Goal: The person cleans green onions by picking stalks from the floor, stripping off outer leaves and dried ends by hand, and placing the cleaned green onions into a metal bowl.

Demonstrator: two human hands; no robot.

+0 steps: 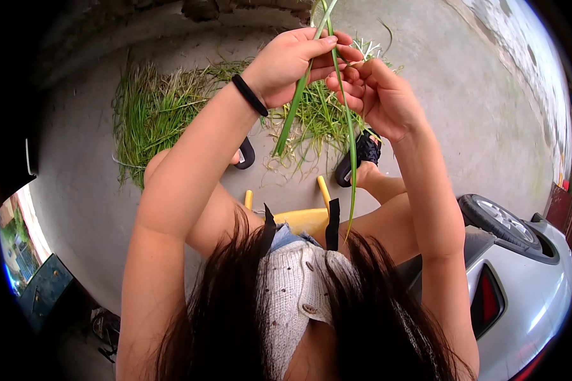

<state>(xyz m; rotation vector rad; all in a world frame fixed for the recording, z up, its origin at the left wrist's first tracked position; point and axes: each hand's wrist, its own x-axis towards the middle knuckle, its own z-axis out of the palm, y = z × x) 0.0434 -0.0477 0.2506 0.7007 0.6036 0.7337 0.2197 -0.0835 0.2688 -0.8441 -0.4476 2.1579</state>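
Note:
Near the top centre, my left hand (299, 60) pinches a few long green leaves (290, 117) between thumb and fingers; their ends hang down towards my lap. A black band is round my left wrist. My right hand (381, 95) is just to the right, its thumb and forefinger pinched together at the leaves near my left fingertips. Whatever lies between those right fingertips is too small to make out. Below both hands, loose green leaves and trimmings (321, 117) are scattered on the concrete floor.
A large pile of long green leaves (156, 108) lies on the floor at the left. Between my legs is a yellow stool (302, 220). My black shoes (367, 152) rest on the floor. At the lower right stands a silver car (521, 298); a dark green box (44, 292) is lower left.

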